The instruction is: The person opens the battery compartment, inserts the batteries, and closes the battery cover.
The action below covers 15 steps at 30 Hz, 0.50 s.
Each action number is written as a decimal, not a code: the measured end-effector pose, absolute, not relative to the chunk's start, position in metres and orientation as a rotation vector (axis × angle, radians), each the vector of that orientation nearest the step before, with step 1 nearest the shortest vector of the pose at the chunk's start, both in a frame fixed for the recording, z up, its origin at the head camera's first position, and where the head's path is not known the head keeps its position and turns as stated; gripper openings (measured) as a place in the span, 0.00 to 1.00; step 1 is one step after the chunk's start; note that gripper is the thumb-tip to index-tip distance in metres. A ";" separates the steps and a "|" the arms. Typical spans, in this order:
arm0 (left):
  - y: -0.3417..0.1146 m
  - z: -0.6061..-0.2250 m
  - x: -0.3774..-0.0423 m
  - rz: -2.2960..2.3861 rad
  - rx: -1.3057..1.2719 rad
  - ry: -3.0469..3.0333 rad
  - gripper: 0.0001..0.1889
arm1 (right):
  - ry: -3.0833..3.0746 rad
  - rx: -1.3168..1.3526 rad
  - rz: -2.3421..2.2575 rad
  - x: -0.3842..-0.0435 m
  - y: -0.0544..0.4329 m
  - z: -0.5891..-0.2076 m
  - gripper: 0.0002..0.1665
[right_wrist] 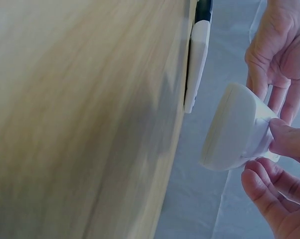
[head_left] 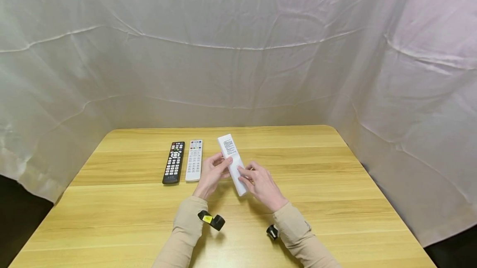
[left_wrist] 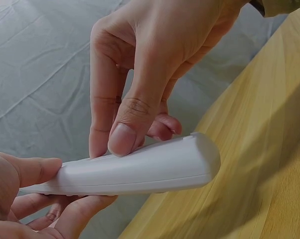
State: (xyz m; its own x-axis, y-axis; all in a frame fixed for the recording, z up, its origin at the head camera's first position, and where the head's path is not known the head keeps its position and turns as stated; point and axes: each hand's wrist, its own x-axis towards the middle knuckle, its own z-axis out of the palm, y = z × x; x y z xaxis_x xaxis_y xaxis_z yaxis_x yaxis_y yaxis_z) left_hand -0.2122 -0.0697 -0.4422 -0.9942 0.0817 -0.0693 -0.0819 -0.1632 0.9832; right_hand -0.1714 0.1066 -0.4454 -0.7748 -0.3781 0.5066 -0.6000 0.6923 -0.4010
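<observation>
A white remote control (head_left: pixel 234 164) is held tilted above the table, its back with a printed label facing up. My left hand (head_left: pixel 214 171) grips it at the left side, thumb on the back and fingers underneath, as the left wrist view also shows. My right hand (head_left: pixel 261 183) has thumb and fingertips on the back, nearer the lower end; in the left wrist view the right thumb (left_wrist: pixel 124 137) presses near its edge. The right wrist view shows the remote's rounded end (right_wrist: pixel 232 127). The button side is hidden in the head view.
Left of my hands, a second white remote (head_left: pixel 194 160) and a black remote (head_left: pixel 174 163) lie side by side, buttons up, on the wooden table (head_left: pixel 112 218). Grey cloth (head_left: pixel 238 73) hangs behind and beside the table. Black straps with small devices are on both wrists.
</observation>
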 end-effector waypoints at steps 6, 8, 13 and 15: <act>-0.071 -0.442 -0.212 2.311 -0.002 1.954 0.22 | -2.532 0.746 0.832 -0.171 0.106 -0.444 0.20; -0.071 -0.441 -0.211 2.309 0.001 1.950 0.22 | -2.547 0.733 0.856 -0.171 0.105 -0.443 0.21; -0.073 -0.440 -0.211 2.296 0.015 1.933 0.24 | -2.571 0.719 0.890 -0.171 0.105 -0.442 0.23; -0.073 -0.440 -0.212 2.286 0.028 1.921 0.24 | -2.572 0.716 0.900 -0.172 0.105 -0.442 0.23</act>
State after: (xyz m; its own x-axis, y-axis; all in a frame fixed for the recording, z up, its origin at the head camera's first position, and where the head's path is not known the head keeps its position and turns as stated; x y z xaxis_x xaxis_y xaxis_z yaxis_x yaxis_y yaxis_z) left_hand -0.2119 -0.0733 -0.4398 -0.9878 0.1302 -0.0852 -0.1064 -0.1654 0.9805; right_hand -0.1716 0.1050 -0.4416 -0.8220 -0.3504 0.4490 -0.5539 0.6755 -0.4868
